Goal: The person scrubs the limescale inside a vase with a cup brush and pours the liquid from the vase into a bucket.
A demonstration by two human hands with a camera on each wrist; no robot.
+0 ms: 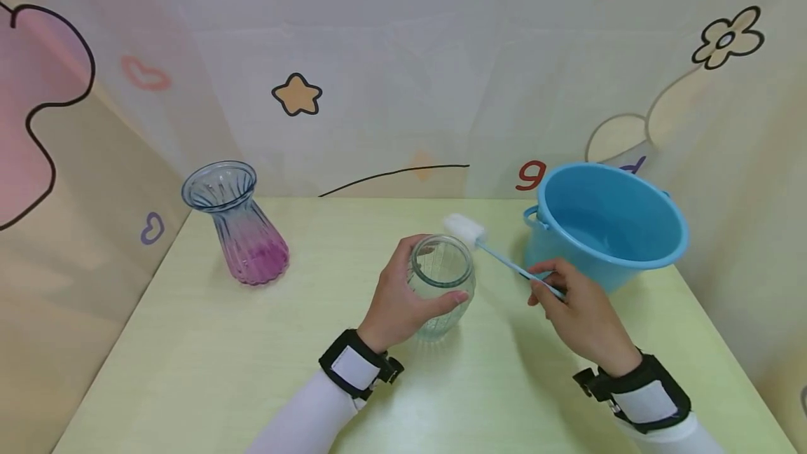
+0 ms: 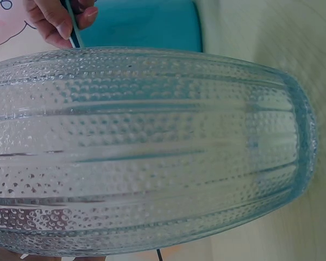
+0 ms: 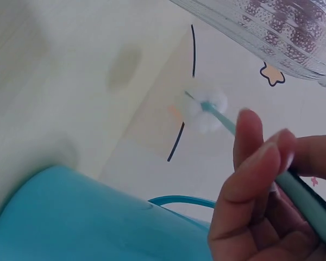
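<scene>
A clear ribbed glass jar (image 1: 441,272) with a dimpled surface is gripped by my left hand (image 1: 406,300), thumb along the near side and fingers round the far left side. Its mouth faces up, and in the left wrist view the jar (image 2: 152,152) fills most of the picture. My right hand (image 1: 576,310) pinches the blue handle of a sponge brush (image 1: 504,258). The brush's white sponge head (image 1: 464,230) points up and left, beside the jar's rim and outside it. In the right wrist view the sponge head (image 3: 205,109) shows beyond my fingertips.
A blue bucket (image 1: 605,216) stands at the back right, just behind my right hand. At the back left is a fluted glass vase (image 1: 246,230), pink below and bluish above. The pale table (image 1: 252,370) meets a cartoon-printed cloth (image 1: 391,90) at the back.
</scene>
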